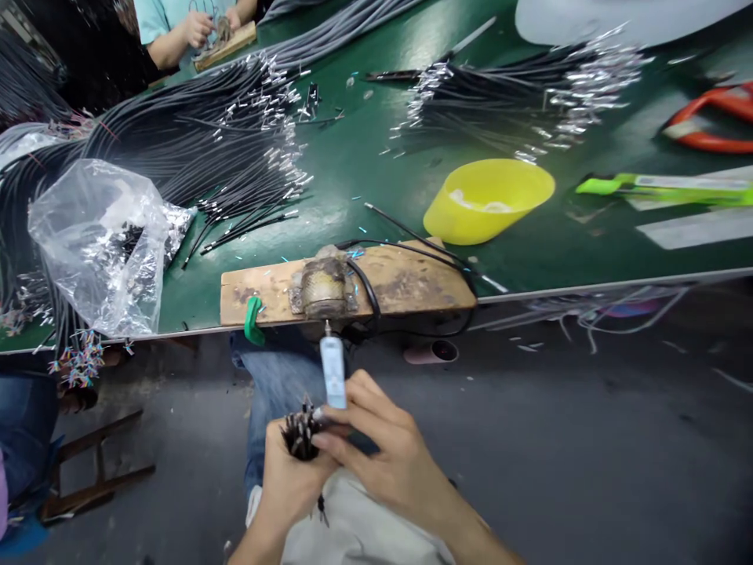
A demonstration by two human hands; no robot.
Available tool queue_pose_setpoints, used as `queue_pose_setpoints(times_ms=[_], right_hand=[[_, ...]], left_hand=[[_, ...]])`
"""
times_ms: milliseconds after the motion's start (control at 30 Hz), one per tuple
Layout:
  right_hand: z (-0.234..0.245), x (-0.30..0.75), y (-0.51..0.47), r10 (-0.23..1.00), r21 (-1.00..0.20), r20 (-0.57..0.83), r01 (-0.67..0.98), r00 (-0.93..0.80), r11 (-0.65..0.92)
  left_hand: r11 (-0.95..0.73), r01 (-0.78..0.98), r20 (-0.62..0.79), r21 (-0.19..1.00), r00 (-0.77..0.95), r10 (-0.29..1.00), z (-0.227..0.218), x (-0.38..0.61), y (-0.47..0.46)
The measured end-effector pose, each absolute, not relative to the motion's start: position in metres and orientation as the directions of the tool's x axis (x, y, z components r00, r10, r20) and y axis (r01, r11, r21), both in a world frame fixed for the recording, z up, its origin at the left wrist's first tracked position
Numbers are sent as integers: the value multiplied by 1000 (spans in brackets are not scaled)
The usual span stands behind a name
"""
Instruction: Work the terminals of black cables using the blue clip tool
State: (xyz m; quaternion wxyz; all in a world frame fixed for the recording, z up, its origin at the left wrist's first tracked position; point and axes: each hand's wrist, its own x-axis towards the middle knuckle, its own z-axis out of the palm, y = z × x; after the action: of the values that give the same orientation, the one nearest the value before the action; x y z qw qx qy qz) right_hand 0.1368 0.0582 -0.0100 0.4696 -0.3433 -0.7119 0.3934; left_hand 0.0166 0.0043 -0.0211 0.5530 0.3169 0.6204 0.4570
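Observation:
Below the table edge, my left hand [294,479] is closed around a bundle of short black cables [302,433], their ends pointing up. My right hand [382,443] meets it from the right, thumb and fingers pinched on one cable [321,414] with a silvery end at the bundle. Just beyond the fingers is a light-blue, flat-sided piece [333,373] with a thin metal tip, which reaches up to a round, tape-wrapped device [325,286]. That device sits on a wooden board [405,275] at the table edge.
A green clip [254,320] is on the board. Behind stand a yellow cup [488,200], cable piles [235,157] and a plastic bag [100,243] of small parts. Red-handled scissors [711,118] and a green cutter [676,188] lie right. A co-worker's hands [200,30] are at the far side.

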Motion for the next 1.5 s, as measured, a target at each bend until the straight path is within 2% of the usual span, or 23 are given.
queue_pose_setpoints(times_ms=[133,267,367,467,533,600,733,867,933,1000,1067,1133,1167,1233,1300,1367,1433,1500], right_hand=[[-11,132,61,870,-903,368,97,-328,419],[-21,124,56,937,-951,306,1,-169,311],[-26,115,51,990,-965,86,-257,-116,54],[-26,111,50,928,-809,-138,-500,-346,-307],[-26,114,52,882,-730,-196,-537,-428,-423],[-26,120,56,912,-782,-149,-519,-381,-344],[-24,131,62,945,-939,57,-338,-321,-59],[-23,126,58,945,-935,15,-340,-326,-103],[-23,121,54,958,-938,26,-337,-285,-75],[-26,117,49,979,-963,157,-240,-126,124],[-30,117,48,906,-906,421,-36,44,422],[-32,121,50,778,-778,626,110,54,619],[-33,124,53,757,-753,654,108,13,649],[-31,130,60,826,-835,549,-43,-129,549],[-28,136,69,874,-937,319,-257,-365,235],[-23,141,77,794,-941,117,-323,-597,-104],[-18,145,85,774,-935,-29,-256,-633,-245],[-12,146,92,872,-961,-108,-175,-478,-215]], left_hand=[[385,-136,-408,913,-282,868,-25,16,2],[375,-200,-423,905,-338,840,-28,17,-2],[381,-268,-446,885,-250,860,-28,21,-4],[396,-327,-467,858,-176,867,-28,22,-4],[413,-352,-484,840,-145,863,-28,19,-4],[431,-364,-501,826,-119,857,-29,16,-4],[458,-363,-514,811,-70,855,-27,12,-3],[413,-341,-473,845,-114,873,-24,15,-1],[385,-323,-447,865,-147,882,-24,17,1],[369,-306,-431,878,-167,887,-24,18,2],[369,-292,-429,882,-176,886,-24,17,3],[372,-279,-428,885,-177,886,-25,14,4],[369,-270,-422,889,-176,889,-25,12,4],[340,-247,-387,908,-180,904,-24,9,6],[293,-223,-336,930,-184,924,-22,8,9],[254,-205,-293,945,-187,938,-20,8,11],[231,-194,-268,953,-193,944,-17,8,12],[214,-181,-251,960,-213,944,-14,7,12]])
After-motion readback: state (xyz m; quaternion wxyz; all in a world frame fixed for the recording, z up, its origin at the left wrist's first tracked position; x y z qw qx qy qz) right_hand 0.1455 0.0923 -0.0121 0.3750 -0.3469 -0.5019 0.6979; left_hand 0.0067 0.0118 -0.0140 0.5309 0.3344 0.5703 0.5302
